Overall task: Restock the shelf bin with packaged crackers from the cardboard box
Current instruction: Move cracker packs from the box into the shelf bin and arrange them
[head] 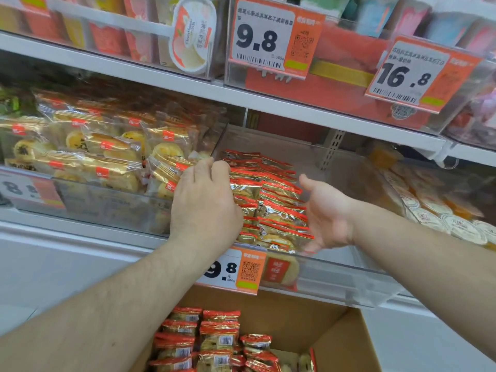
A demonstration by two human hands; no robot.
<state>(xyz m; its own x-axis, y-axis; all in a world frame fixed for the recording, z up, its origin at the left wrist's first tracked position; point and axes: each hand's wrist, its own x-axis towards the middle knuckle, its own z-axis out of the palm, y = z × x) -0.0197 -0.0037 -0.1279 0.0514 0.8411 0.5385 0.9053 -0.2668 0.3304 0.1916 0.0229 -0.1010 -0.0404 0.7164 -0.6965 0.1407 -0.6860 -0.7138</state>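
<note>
Red-and-gold cracker packets (271,200) lie stacked in rows inside a clear plastic shelf bin (338,277) on the middle shelf. My left hand (204,202) sits against the left side of the stack, fingers curled over the packets at the far end. My right hand (326,216) is on the right side of the stack, palm facing left, fingers straight and touching the packets near the bin's front. Below, an open cardboard box (335,334) holds several more cracker packets (212,342).
The bin to the left holds gold-wrapped pastries (107,157). Round white-lidded snacks (440,213) fill the bin on the right. An orange 9.8 price tag (236,272) hangs on the bin front. The upper shelf (268,100) carries more goods and price tags.
</note>
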